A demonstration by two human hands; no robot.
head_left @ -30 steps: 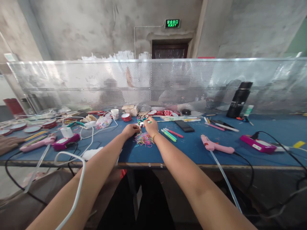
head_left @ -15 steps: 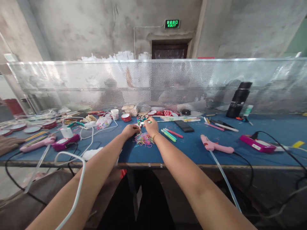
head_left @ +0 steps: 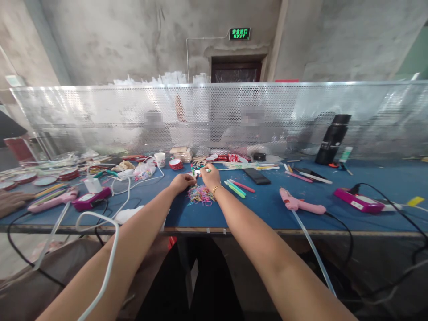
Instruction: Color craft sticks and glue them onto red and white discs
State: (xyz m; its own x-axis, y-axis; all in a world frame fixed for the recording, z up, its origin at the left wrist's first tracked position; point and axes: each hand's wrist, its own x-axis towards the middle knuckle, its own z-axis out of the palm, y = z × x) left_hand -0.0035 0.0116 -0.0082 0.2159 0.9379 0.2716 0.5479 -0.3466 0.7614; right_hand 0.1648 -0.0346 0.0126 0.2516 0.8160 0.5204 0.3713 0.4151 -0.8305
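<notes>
My left hand point(head_left: 183, 182) is closed, thumb and fingertips pinching a small upright stick point(head_left: 193, 170) with green and red colouring on it. Close beside it on the right, my right hand point(head_left: 210, 177) grips a pale marker pen point(head_left: 209, 170) with a green end, and its tip points left toward the stick. The exact contact between pen and stick is too small to make out. Just below both hands lies a tangled heap of colourful elastic bands point(head_left: 201, 195). Several green and red markers point(head_left: 237, 188) rest to the right of my right wrist.
A black phone point(head_left: 257, 176), a pink glue gun point(head_left: 301, 203) and a black bottle point(head_left: 332, 140) are on the right. Red round tins point(head_left: 176, 164) and a paper cup point(head_left: 160, 159) stand behind. White cable loops past my left arm. Another person's hand point(head_left: 13, 201) rests at far left.
Both of my hands keep almost the same place and hold. A dark shape has come into view at the far left edge, above the red container.
</notes>
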